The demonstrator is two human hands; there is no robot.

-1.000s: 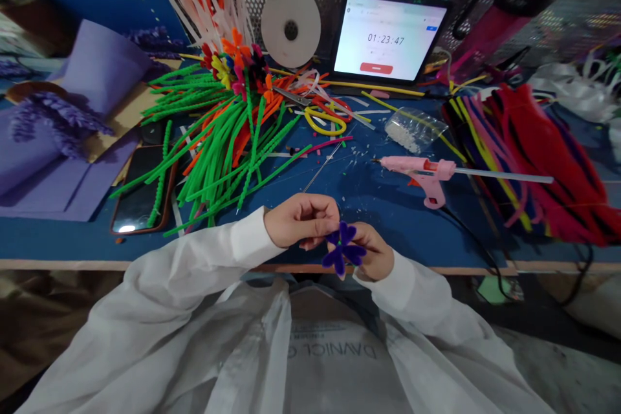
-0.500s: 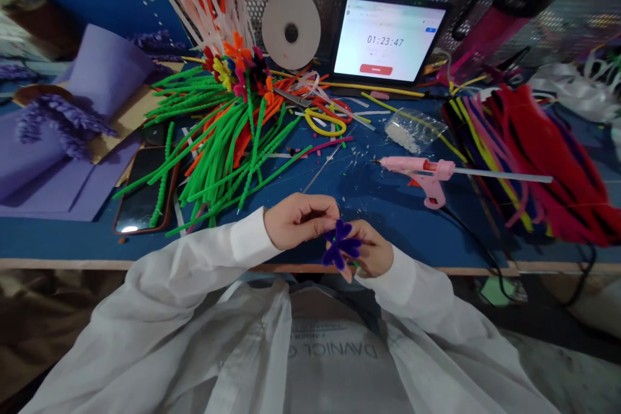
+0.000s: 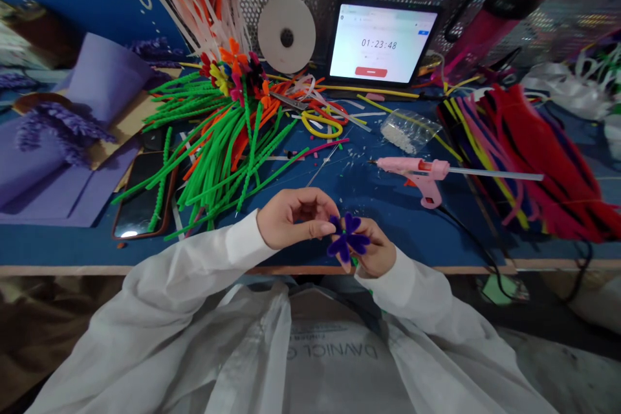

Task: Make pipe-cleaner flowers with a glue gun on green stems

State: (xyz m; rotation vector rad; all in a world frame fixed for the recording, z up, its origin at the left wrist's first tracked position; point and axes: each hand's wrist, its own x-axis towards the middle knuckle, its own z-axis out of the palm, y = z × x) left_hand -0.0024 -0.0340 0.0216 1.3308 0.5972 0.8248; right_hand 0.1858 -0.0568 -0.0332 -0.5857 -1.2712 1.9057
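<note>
A small purple pipe-cleaner flower (image 3: 348, 240) is held at the near edge of the blue table (image 3: 369, 197). My right hand (image 3: 376, 252) is closed around its base from below, where a bit of green stem shows. My left hand (image 3: 295, 217) pinches a petal on the flower's left side with thumb and fingertips. Both arms are in white sleeves.
A pink glue gun (image 3: 420, 171) lies just beyond my hands. A heap of green stems with finished flowers (image 3: 226, 136) lies to the left beside a phone (image 3: 140, 197). Red and mixed pipe cleaners (image 3: 528, 149) lie right. A tablet (image 3: 381, 45) showing a timer stands at the back.
The flower and both hands have shifted slightly right and up. My left fingers have moved onto the flower's left petal. The timer went from 01:23:47 to 01:23:48.
</note>
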